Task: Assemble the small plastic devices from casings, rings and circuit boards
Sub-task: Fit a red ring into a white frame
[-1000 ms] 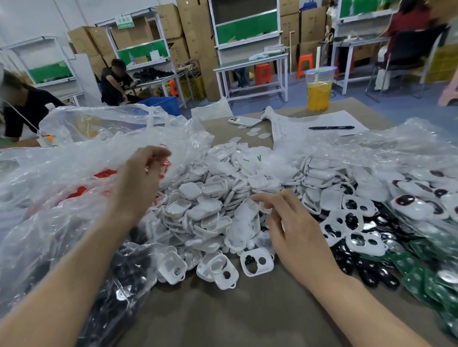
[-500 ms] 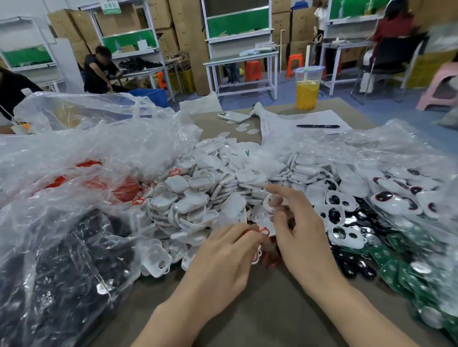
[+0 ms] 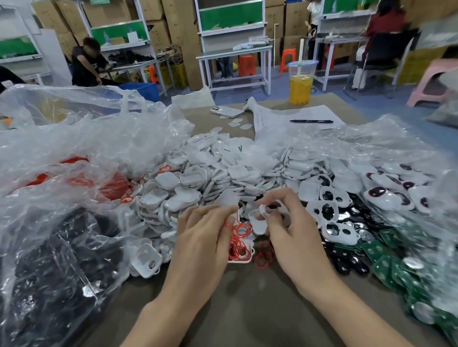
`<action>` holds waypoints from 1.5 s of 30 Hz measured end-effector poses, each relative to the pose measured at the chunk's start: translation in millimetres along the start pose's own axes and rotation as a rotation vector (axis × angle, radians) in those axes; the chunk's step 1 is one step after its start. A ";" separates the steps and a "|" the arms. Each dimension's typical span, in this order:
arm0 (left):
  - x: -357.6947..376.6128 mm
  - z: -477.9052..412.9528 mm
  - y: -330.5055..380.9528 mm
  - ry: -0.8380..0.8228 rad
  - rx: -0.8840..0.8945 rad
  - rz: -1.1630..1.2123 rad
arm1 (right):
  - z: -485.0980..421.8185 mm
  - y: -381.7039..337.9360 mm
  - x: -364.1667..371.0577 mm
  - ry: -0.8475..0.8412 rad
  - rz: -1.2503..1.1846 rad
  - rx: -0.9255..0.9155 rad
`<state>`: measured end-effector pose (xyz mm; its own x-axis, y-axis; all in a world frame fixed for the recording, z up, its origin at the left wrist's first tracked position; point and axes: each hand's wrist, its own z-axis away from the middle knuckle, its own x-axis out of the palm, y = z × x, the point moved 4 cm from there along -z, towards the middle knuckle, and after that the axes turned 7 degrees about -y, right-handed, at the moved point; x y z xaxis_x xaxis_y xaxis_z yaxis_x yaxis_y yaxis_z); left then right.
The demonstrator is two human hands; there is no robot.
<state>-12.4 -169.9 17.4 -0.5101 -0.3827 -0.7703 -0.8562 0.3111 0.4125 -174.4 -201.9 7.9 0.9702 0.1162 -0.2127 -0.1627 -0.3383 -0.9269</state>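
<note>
red rings (image 3: 241, 232) dangle in a tangle from the left hand (image 3: 204, 244). its fingertips are curled and pinch them just above the table (image 3: 240, 318). the right hand (image 3: 295, 241) sits close beside it, thumb and fingers clasped on a white casing (image 3: 273, 210), which is held tilted with its cut-outs showing. the two hands are near each other but apart.

under the dangling rings a flat casing (image 3: 238, 260) lies on the table. a few loose rings (image 3: 263, 255) lie just right of it, below the right hand.

beyond the hands a pile (image 3: 210, 179) of white casings spreads across the table. right of the hands lie more white casings with dark holes. nearer the edge are black parts (image 3: 351, 263) and green boards (image 3: 381, 259), partly under clear plastic.

on the left, clear bags (image 3: 66, 158) hold more red rings and, nearer, black pieces.

at the far end of the table a cup (image 3: 301, 85) of orange drink stands by a sheet of paper (image 3: 278, 119) with a pen (image 3: 311, 121) on it. a phone (image 3: 227, 111) lies to the left of the paper.
</note>
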 end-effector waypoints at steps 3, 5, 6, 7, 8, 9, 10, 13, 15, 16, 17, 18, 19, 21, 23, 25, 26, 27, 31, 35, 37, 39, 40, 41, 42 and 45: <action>-1.9 -10.4 16.5 0.010 0.056 -0.080 | 0.4 -5.3 -1.2 0.017 0.024 -0.033; -0.2 -20.2 26.3 -0.002 0.024 0.019 | 1.3 -9.1 -2.3 0.029 0.031 -0.060; 1.4 -24.7 30.4 -0.007 -0.016 0.130 | 1.8 -10.5 -3.1 0.029 0.035 -0.074; 4.0 -28.2 33.4 -0.006 -0.066 0.255 | 2.2 -11.7 -3.5 0.024 0.044 -0.088; 6.4 -30.0 34.9 0.000 -0.121 0.374 | 2.7 -13.1 -3.4 0.015 0.050 -0.101; 8.0 -30.7 36.0 0.008 -0.174 0.478 | 3.2 -14.5 -3.2 0.008 0.052 -0.111; 9.4 -30.5 36.0 0.017 -0.218 0.565 | 3.1 -15.9 -3.7 0.008 0.058 -0.125; 9.2 -26.2 29.4 0.063 -0.305 0.743 | 2.5 -20.3 -3.2 0.013 0.135 -0.175; 7.1 -23.5 22.4 0.084 -0.339 0.794 | 1.9 -21.1 0.1 -0.011 0.185 -0.193; 6.6 -22.6 19.1 0.079 -0.349 0.798 | 1.8 -20.3 1.8 -0.029 0.197 -0.188; 6.1 -22.0 16.3 0.067 -0.354 0.795 | 1.8 -19.4 3.1 -0.043 0.200 -0.174; 5.8 -21.7 14.0 0.048 -0.355 0.796 | 1.6 -18.1 3.5 -0.050 0.198 -0.158; 5.4 -22.0 12.7 0.024 -0.351 0.806 | 1.3 -17.1 3.2 -0.049 0.191 -0.141; 3.9 -23.1 12.7 -0.022 -0.317 0.841 | 0.2 -15.1 1.9 -0.032 0.165 -0.108; 2.9 -23.1 15.6 -0.050 -0.259 0.856 | -0.8 -12.5 -0.8 -0.003 0.087 -0.052; 3.5 -21.4 19.5 -0.072 -0.220 0.858 | -1.5 -10.2 -2.6 0.014 -0.030 0.017; 4.2 -20.5 21.6 -0.087 -0.207 0.869 | -1.8 -9.8 -3.2 0.017 -0.081 0.042; 4.2 -19.6 23.9 -0.098 -0.197 0.881 | -2.1 -10.1 -3.6 0.014 -0.120 0.059; -0.3 -20.5 26.8 -0.042 -0.185 0.895 | -2.6 -11.4 -3.4 -0.019 -0.198 0.111; -2.0 -22.9 27.5 -0.058 -0.198 0.921 | -3.8 -12.6 -5.0 -0.014 -0.286 0.142; -1.8 -23.3 26.0 -0.070 -0.218 0.964 | -4.9 -13.6 -6.6 -0.016 -0.342 0.157; -2.4 -23.6 22.8 -0.078 -0.255 1.003 | -5.4 -14.4 -7.1 -0.029 -0.353 0.165; -1.7 -23.4 20.4 -0.081 -0.275 1.028 | -5.6 -14.9 -6.9 -0.039 -0.361 0.169; -1.4 -23.3 19.2 -0.081 -0.296 1.061 | -5.5 -15.1 -6.4 -0.050 -0.370 0.175; -1.0 -23.3 18.4 -0.075 -0.304 1.076 | -5.6 -15.1 -5.8 -0.061 -0.375 0.177; -2.2 -22.6 22.1 -0.038 -0.212 0.865 | -5.6 -14.8 -3.2 -0.107 -0.380 0.183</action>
<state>-32.0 -181.8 39.2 -0.9850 -0.0582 -0.1622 -0.1722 0.3089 0.9354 -174.0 -202.6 24.1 0.9447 0.3000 0.1323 0.1640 -0.0830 -0.9830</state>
